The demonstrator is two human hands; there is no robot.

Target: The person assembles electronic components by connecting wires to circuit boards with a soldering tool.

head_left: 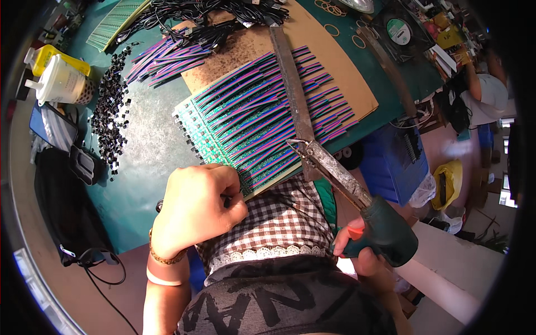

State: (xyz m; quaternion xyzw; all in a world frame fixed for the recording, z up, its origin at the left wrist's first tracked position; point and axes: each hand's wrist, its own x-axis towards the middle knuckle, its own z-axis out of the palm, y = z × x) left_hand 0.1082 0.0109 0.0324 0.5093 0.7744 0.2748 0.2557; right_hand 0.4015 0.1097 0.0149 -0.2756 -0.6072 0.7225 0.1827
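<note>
My right hand [365, 258] is wrapped round the dark green handle of a trigger-type soldering gun [388, 231], one finger at its red trigger. The gun's metal nose points up and left, its tip over the lower part of a flat metal bar [291, 89]. That bar lies across rows of blue, pink and black ribbon wires [251, 106], which run from a green circuit board panel [204, 131]. My left hand [201, 198] is closed at the panel's near edge. Something small and dark shows between its fingers, but I cannot make it out.
Small black connectors [109, 106] are heaped on the left, beside a white-lidded cup [61, 81]. Loose wires [162, 58] and bundled black cables [212, 17] lie at the back. A cardboard sheet [335, 78] sits under the panel. A blue crate [393, 162] stands at the right.
</note>
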